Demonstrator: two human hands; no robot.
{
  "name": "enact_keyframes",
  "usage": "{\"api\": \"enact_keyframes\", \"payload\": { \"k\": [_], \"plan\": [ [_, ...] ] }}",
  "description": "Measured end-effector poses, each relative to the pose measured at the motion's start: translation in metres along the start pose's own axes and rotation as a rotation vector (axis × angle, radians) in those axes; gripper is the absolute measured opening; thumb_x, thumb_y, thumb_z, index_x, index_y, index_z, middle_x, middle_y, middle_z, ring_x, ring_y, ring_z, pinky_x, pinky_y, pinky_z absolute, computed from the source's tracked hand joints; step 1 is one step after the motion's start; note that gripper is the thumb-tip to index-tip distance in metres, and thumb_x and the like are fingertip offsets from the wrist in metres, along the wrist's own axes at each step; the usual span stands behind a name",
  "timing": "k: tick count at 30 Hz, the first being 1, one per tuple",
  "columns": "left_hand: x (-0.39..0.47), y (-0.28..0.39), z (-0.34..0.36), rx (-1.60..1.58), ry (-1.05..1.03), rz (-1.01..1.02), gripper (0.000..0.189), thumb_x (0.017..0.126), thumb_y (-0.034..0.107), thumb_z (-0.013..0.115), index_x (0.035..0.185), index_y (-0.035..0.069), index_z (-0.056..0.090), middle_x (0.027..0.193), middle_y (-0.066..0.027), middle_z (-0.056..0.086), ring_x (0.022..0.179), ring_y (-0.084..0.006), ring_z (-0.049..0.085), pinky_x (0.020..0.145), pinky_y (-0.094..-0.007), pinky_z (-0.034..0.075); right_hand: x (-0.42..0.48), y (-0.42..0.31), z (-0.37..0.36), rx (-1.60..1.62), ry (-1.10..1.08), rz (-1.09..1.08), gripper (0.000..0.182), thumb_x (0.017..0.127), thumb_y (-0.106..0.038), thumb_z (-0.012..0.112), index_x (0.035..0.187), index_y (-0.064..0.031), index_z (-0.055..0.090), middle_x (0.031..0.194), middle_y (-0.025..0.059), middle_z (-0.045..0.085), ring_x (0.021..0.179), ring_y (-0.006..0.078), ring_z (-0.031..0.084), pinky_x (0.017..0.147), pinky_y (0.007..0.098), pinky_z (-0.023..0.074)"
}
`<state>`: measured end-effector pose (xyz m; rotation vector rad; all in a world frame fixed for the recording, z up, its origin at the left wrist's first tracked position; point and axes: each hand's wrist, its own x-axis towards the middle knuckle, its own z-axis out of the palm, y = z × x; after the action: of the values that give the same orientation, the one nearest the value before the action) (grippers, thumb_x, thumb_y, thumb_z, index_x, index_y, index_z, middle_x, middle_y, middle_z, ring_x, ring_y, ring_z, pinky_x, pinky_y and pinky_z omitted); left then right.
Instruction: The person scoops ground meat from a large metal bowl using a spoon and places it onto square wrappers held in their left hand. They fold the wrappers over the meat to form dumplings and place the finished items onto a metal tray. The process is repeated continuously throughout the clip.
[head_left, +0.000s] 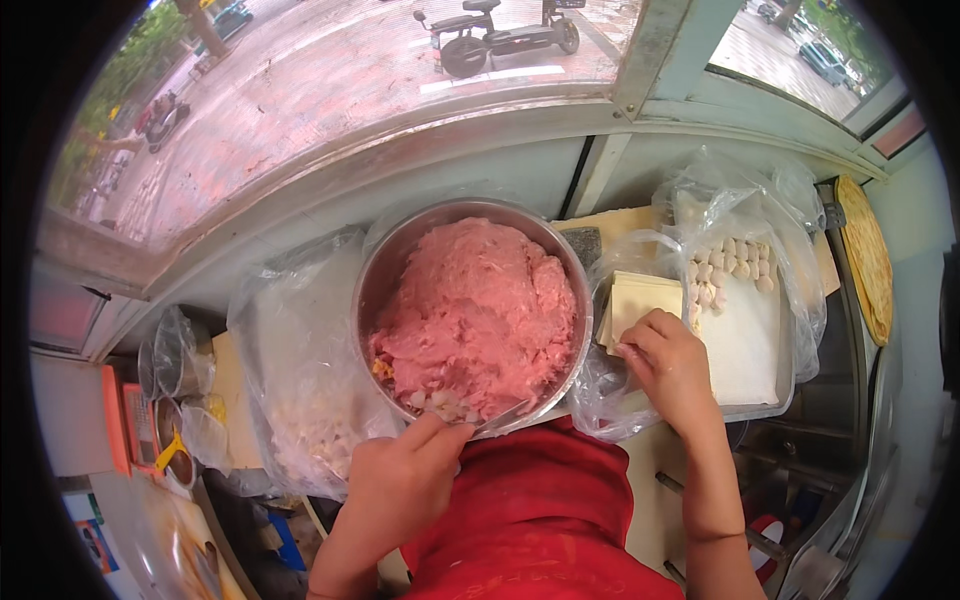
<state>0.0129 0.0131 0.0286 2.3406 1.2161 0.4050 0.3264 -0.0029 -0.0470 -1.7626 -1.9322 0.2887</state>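
A large steel bowl (584, 300) of pink minced meat (480, 315) stands right in front of me. At its near rim, my left hand (409, 469) grips a flat metal spreader (504, 418), whose blade reaches over the meat's edge. Small whitish pieces (442, 406) lie inside the bowl close to that hand. To the right is a stack of square dough wrappers (646, 294), partly in plastic. The bent fingers of my right hand (667, 367) touch the stack's near edge; whether they pinch a sheet is hidden.
Right of the wrappers, a tray (742, 360) inside clear plastic holds rows of small filled dumplings (739, 259). Another plastic-covered tray (307, 360) sits left of the bowl. A round flatbread (862, 259) leans at far right. A yellow-handled utensil (172, 450) is at far left. Windows rise behind the counter.
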Motion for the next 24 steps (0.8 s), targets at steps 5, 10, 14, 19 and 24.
{"api": "enact_keyframes", "payload": {
  "k": [5,10,14,19,24],
  "plan": [
    [0.01,-0.004,0.01,0.06,0.081,-0.018,0.018,0.084,-0.003,0.067,0.1,0.005,0.072,0.083,-0.0092,0.066,0.069,-0.0307,0.066,0.058,-0.0358,0.051,-0.001,0.007,-0.002,0.246,-0.024,0.157,0.006,0.086,-0.006,0.07,0.088,-0.0025,0.066,0.087,0.0131,0.061,0.084,0.0333,0.061,0.074,0.0416,0.0501],
    [0.01,-0.013,0.014,-0.234,0.034,-0.04,0.015,0.085,-0.003,0.068,0.098,0.004,0.072,0.085,-0.0105,0.067,0.07,-0.0322,0.066,0.06,-0.0361,0.051,-0.004,0.025,0.002,0.49,0.272,0.307,0.018,0.101,-0.018,0.058,0.103,-0.0013,0.064,0.108,0.0129,0.068,0.099,0.0268,0.065,0.089,0.038,0.0502],
    [0.012,-0.006,0.007,-0.025,0.02,-0.074,0.015,0.085,-0.003,0.069,0.099,0.003,0.072,0.085,-0.012,0.067,0.071,-0.0317,0.066,0.063,-0.0355,0.052,-0.014,0.054,-0.009,1.622,0.502,0.472,0.041,0.109,-0.028,0.04,0.136,0.0005,0.053,0.139,0.0117,0.059,0.13,0.0267,0.054,0.112,0.0417,0.0405],
    [0.006,-0.019,0.009,-0.191,0.008,-0.075,0.014,0.085,0.001,0.069,0.098,0.005,0.071,0.085,-0.0099,0.066,0.073,-0.0317,0.066,0.062,-0.0372,0.052,-0.018,0.047,-0.021,2.57,0.501,0.269,0.049,0.11,-0.026,0.039,0.152,-0.0013,0.04,0.158,0.0154,0.042,0.148,0.0298,0.036,0.124,0.0513,0.0238],
    [0.006,-0.033,0.009,-0.264,-0.074,-0.082,0.017,0.087,0.002,0.068,0.103,0.004,0.071,0.083,-0.0114,0.065,0.073,-0.0313,0.066,0.063,-0.0363,0.052,-0.025,0.004,-0.006,2.711,0.597,0.291,0.049,0.109,-0.028,0.041,0.153,-0.0051,0.039,0.156,0.0134,0.045,0.146,0.0299,0.039,0.123,0.0502,0.0285]
  ]
}}
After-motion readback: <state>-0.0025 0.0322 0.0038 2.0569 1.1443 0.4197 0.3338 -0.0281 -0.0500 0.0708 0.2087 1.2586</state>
